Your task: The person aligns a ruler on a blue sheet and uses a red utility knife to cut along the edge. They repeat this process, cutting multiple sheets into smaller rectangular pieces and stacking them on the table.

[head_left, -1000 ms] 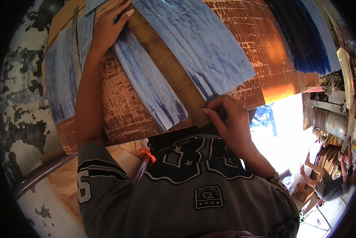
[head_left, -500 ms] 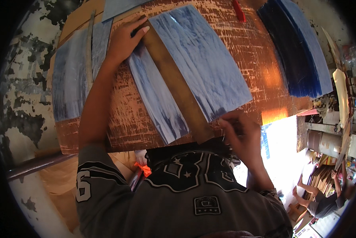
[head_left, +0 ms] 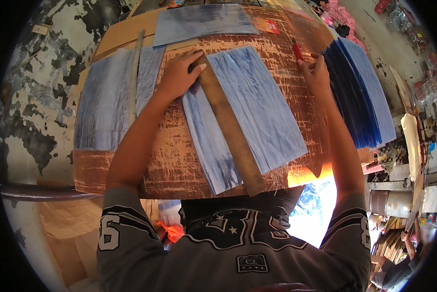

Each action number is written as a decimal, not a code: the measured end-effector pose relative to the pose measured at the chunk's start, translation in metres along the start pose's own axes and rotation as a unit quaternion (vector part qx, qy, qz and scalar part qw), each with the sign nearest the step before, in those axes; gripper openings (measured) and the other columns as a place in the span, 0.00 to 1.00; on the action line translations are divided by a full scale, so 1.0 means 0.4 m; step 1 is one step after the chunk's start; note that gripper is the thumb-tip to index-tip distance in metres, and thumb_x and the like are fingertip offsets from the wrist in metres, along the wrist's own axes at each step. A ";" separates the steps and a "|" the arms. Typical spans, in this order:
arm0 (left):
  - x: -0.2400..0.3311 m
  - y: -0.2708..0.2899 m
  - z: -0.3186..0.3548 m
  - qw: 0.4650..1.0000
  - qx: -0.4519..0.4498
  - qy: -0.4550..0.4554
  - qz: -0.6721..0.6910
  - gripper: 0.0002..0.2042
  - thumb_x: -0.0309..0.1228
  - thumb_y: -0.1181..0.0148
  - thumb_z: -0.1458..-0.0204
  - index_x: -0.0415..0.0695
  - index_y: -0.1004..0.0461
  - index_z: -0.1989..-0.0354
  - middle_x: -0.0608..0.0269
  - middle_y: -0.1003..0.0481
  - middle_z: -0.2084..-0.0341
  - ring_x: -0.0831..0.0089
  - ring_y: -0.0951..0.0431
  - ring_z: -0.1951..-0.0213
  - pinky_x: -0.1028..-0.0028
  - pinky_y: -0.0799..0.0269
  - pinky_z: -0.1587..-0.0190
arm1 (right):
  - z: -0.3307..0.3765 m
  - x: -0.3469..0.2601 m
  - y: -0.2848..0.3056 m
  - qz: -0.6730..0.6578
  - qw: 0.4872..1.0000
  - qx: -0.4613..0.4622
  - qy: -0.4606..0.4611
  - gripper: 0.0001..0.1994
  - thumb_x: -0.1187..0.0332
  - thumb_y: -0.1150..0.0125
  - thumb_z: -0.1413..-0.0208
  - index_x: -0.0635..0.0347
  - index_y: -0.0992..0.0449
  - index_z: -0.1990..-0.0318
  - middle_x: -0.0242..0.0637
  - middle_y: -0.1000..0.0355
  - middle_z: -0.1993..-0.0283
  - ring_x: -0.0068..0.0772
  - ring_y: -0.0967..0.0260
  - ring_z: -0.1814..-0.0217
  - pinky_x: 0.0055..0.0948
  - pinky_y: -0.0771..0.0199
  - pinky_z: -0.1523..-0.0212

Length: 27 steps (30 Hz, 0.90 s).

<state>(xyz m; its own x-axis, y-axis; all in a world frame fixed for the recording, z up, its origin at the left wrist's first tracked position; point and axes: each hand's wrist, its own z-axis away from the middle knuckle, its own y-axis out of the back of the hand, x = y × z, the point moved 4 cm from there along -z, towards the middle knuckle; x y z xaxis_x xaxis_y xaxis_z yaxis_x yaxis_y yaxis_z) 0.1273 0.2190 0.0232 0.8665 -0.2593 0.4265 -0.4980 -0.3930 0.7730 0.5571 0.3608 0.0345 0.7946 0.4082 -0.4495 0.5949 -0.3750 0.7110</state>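
A long wooden ruler lies slantwise across a pale blue streaked sheet on a scored brown board. My left hand lies flat on the ruler's far end, fingers spread, pressing it down. A narrow blue strip lies to the left of the ruler. My right hand is stretched to the far right of the board, its fingers pinching the near end of a red-handled tool. That hand rests right beside a thick stack of dark blue sheets.
More blue sheets lie at the left under a thin metal strip, and another sheet lies at the far edge. A peeling wall stands to the left. Cluttered shelves and another person are at the lower right.
My right hand left the ruler's near end and reached up to the right, to the red-handled tool by the stack. The left hand stayed on the ruler's far end.
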 end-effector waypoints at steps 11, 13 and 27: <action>0.015 0.016 0.007 0.999 -0.028 0.012 -0.023 0.26 0.46 0.37 0.31 0.45 0.21 0.30 0.47 0.27 0.27 0.49 0.30 0.26 0.56 0.38 0.23 | -0.025 0.034 -0.103 0.128 0.989 -0.030 -0.061 0.22 0.52 0.44 0.27 0.44 0.32 0.31 0.57 0.15 0.56 0.71 0.17 0.54 0.66 0.21 0.53; 0.020 0.013 0.003 0.999 -0.033 0.008 -0.018 0.26 0.46 0.37 0.31 0.44 0.22 0.30 0.47 0.27 0.27 0.49 0.29 0.26 0.56 0.38 0.23 | -0.036 0.063 -0.108 0.107 0.991 -0.024 -0.080 0.21 0.53 0.46 0.26 0.44 0.33 0.31 0.59 0.15 0.55 0.70 0.17 0.52 0.65 0.21 0.52; 0.023 0.019 -0.008 0.998 -0.050 -0.016 -0.022 0.25 0.39 0.37 0.32 0.41 0.22 0.31 0.43 0.27 0.27 0.47 0.28 0.26 0.58 0.37 0.24 | -0.048 0.119 -0.122 0.050 0.993 -0.003 -0.110 0.20 0.53 0.47 0.26 0.52 0.30 0.35 0.61 0.16 0.53 0.70 0.18 0.50 0.65 0.23 0.49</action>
<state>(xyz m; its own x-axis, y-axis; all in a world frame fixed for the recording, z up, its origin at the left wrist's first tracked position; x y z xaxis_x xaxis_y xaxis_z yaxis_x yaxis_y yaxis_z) 0.1316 0.2163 0.0346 0.8849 -0.2731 0.3774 -0.4530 -0.3154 0.8339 0.5636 0.4142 -0.0110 0.8572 0.1780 -0.4832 0.5117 -0.3993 0.7607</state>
